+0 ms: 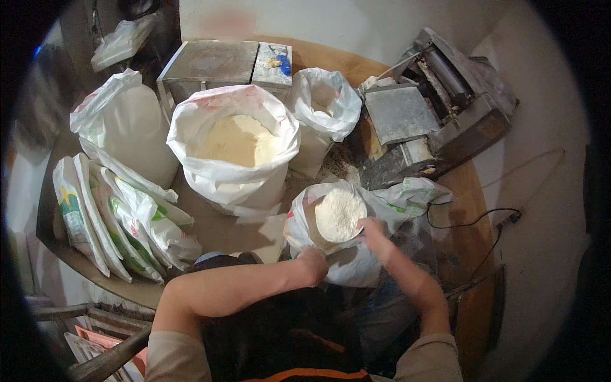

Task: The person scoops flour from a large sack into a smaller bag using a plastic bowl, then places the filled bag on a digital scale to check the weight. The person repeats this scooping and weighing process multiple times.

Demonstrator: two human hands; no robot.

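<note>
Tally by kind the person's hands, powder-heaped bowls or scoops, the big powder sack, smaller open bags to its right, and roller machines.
Hands (left hand, right hand): 2
Round bowl or scoop of white powder: 1
Large open white sack: 1
Smaller open bags (back bag, front bag): 2
Roller machine: 1
Total: 7

Left forearm [238,288] angled inward, right grip [374,233] curled.
</note>
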